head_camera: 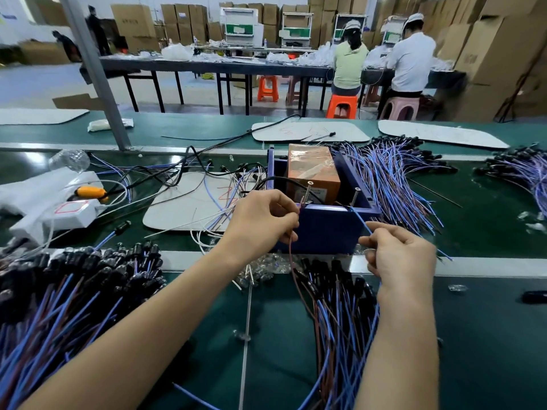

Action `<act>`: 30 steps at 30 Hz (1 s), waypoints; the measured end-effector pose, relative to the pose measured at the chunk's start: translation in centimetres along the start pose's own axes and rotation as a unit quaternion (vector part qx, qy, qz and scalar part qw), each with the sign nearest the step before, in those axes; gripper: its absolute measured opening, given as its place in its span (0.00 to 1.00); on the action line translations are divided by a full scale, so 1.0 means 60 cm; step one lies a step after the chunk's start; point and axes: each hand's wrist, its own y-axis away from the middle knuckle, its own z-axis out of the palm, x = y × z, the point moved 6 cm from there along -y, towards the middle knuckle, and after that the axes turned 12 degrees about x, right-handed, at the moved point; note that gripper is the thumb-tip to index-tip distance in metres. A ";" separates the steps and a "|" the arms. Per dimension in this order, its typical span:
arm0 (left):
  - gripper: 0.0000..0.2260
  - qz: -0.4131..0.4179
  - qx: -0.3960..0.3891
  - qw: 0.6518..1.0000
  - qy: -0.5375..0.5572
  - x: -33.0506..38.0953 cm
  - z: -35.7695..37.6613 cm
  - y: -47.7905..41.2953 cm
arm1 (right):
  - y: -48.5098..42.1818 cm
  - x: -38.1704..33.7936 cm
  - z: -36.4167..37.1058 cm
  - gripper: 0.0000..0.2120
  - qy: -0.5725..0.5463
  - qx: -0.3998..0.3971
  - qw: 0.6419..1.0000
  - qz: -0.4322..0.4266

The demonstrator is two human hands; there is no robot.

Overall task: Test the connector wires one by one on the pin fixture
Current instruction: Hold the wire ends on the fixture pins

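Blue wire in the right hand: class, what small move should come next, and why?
Probably the right hand should nudge the blue wire up onto the right pin. The left hand pinches the brown wire at the left pin, while the blue wire's tip seems just short of its pin.

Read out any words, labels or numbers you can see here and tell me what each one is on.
No text here can be read.
Print on the cardboard boxes at the back: blurred.
Label on the orange box inside the blue fixture: too small and blurred.
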 end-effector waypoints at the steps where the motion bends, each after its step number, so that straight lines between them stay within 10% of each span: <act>1: 0.08 0.001 -0.001 1.000 -0.001 0.000 -0.001 0.000 | 0.000 0.000 0.000 0.14 0.001 0.002 1.000 -0.002; 30: 0.08 0.024 -0.017 0.999 -0.029 0.000 0.000 0.004 | 0.009 -0.022 -0.017 0.11 0.061 -0.146 0.987 -0.018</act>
